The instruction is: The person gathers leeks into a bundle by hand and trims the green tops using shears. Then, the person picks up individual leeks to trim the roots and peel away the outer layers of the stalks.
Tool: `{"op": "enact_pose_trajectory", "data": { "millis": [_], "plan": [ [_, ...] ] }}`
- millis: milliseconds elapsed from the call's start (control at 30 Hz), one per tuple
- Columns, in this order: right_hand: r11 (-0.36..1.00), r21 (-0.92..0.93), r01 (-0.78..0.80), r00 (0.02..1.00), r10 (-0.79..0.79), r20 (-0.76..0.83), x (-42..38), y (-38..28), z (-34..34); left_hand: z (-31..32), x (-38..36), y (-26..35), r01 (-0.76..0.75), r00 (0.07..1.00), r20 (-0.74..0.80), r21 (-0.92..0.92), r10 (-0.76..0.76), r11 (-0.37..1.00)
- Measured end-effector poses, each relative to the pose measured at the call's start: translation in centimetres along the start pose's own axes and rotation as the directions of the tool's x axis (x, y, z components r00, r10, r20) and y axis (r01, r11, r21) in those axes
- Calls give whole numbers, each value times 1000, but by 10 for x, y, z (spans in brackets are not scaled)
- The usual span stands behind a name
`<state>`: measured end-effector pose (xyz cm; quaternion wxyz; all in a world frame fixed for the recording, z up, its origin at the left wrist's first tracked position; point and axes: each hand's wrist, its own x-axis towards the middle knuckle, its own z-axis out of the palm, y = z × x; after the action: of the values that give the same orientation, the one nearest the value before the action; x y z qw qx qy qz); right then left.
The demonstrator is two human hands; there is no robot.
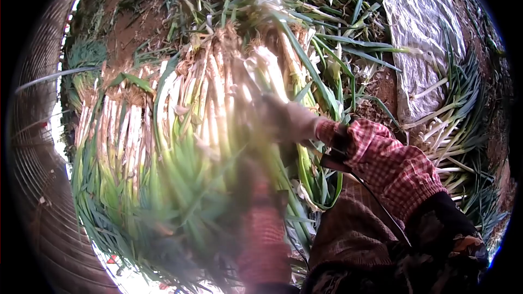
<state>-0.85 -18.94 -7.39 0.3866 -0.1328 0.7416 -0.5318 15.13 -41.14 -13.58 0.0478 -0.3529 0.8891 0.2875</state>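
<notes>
Large green onions (215,87) lie side by side in a broad heap, with roots toward the top and green leaves toward me. My right hand (283,120), in a pale, dirty glove, is over the stalks right of the heap's middle. Motion smears its fingers. My left hand (252,171) reaches up from below among the green leaves and is blurred too. Blurred pale stalks (245,84) show just beyond both hands. What either hand grips, I cannot tell. Checked sleeves cover both forearms.
A bundle of green onions (128,130) lies on the left, beside a ribbed wall (38,158). Crumpled silvery sheeting (422,38) is spread at the upper right. Below it lie more green onions (441,136). Loose leaves and trimmings (305,0) litter the soil at the top.
</notes>
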Motion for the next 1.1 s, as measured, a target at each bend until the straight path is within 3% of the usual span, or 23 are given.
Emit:
{"op": "enact_pose_trajectory", "data": {
  "millis": [67,100,133,167,200,233,267,300,333,400,500,533,600,633,700,800,867,933,967,1033,1100],
  "plan": [
    [999,30,34,999,-33,-41,3,1,7,12,-18,1,-82,993,-84,12,83,997],
    [997,37,66,996,-64,-61,2,2,12,17,-25,-20,-343,937,-23,114,348,932],
    [992,28,126,989,-124,-79,-8,6,19,3,-45,-3,-581,808,153,361,569,729],
    [986,3,169,981,-168,-95,-23,10,29,-17,-53,12,-518,831,423,351,361,780],
    [994,10,105,994,-105,10,-49,-10,30,-45,-59,43,-446,747,654,359,120,820],
    [943,-64,325,937,-331,-114,-68,8,55,-58,-60,55,-381,788,616,478,7,791],
    [1000,-30,9,991,-5,136,-99,-22,46,-71,-60,69,-315,819,565,588,-100,745],
    [995,-32,93,974,-85,208,-118,-19,57,-85,-61,64,-294,911,413,622,15,726],
    [997,-40,60,940,-43,339,-136,-30,58,-100,-61,59,-259,961,243,647,129,717],
    [984,-74,164,921,-125,370,-150,-13,82,-94,-46,43,-179,976,38,697,213,694],
    [991,-111,79,950,-41,309,-117,-22,93,-82,-26,36,-68,992,-31,671,120,738],
    [992,-115,52,960,-18,278,-100,-21,95,-83,-22,45,-38,998,-10,674,61,738],
    [988,-35,148,975,-140,172,-59,-11,97,-90,-21,67,19,998,34,686,-58,728],
    [983,-36,183,979,-178,101,-36,-9,97,-76,-12,41,-8,997,-51,707,63,707],
    [994,-62,93,995,-92,28,2,-11,87,-84,-8,61,-14,1000,-3,720,23,694],
    [979,-130,156,978,-171,-116,26,13,85,-89,-1,69,-26,1000,19,722,18,691],
    [988,-80,133,991,-134,-12,-8,4,75,-93,4,92,33,998,12,694,-57,719],
    [989,-119,90,992,-78,104,-72,-12,61,-105,17,117,122,966,80,692,-244,712],
    [989,-115,88,986,-70,151,-97,7,68,-109,16,128,116,962,107,676,-252,728],
    [964,-222,148,987,-128,99,-174,12,58,-117,20,141,98,957,137,678,-257,728],
    [976,-144,161,982,-144,119,-225,51,67,-113,33,122,70,968,129,681,-213,729]
  ]
}}
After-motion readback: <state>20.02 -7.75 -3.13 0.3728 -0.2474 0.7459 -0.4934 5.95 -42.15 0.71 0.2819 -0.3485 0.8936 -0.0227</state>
